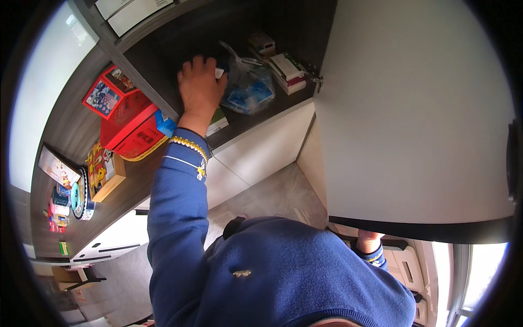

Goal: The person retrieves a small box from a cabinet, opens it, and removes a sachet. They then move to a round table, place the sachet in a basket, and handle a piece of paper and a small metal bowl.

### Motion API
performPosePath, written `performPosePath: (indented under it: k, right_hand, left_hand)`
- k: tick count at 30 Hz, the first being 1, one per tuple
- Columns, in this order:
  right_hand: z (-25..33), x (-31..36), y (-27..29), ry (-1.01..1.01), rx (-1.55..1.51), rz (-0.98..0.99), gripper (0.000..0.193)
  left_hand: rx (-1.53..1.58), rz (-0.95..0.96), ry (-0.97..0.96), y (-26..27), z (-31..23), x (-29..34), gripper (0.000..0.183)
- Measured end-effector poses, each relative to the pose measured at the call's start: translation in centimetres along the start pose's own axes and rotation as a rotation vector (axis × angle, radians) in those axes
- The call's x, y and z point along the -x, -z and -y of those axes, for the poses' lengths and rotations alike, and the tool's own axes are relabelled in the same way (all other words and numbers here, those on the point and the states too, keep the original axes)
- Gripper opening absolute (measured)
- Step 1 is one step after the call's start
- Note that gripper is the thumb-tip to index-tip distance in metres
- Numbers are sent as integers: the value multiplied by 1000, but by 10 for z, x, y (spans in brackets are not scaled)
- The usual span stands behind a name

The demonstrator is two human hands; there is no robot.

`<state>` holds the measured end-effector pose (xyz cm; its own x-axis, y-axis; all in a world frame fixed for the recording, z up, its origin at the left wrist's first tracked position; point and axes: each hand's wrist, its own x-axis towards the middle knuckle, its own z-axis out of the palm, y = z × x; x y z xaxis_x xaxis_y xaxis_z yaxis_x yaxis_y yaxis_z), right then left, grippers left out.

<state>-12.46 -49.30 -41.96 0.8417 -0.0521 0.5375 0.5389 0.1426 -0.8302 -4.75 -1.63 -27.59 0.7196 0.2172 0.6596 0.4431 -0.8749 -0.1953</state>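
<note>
Left hand (200, 87) reaches deep on the dark shelf (256, 117), grip unclear, beside a crinkly clear plastic bag of blue packets (248, 90) just right — light, soft, slippery; pinch its knotted top.

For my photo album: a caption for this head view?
Left hand reaching into cabinet shelf beside plastic bag, right hand holding the door.
</note>
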Motion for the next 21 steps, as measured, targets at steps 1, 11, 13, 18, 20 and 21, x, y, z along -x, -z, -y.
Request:
performPosePath:
  k: [1, 11, 13, 18, 20, 21]
  right_hand:
    - [-1, 0, -1, -3, 1, -1, 48]
    - [-1, -3, -3, -8, -2, 13, 48]
    - [0, -3, -4, -11, 5, 16, 48]
    - [0, -1, -4, -19, 3, 20, 48]
    - [0, 0, -4, -25, 9, 24, 48]
    - [0, 0, -4, -25, 9, 22, 48]
  left_hand:
    - [38, -33, 24, 1, 0, -1, 40]
    - [-205, 277, -80, -23, 8, 32, 41]
    - [-209, 283, -119, -22, 5, 34, 43]
    - [-229, 229, -70, -12, 7, 22, 42]
    - [-208, 163, -59, -8, 8, 14, 41]
    - [-169, 127, -40, -5, 6, 11, 41]
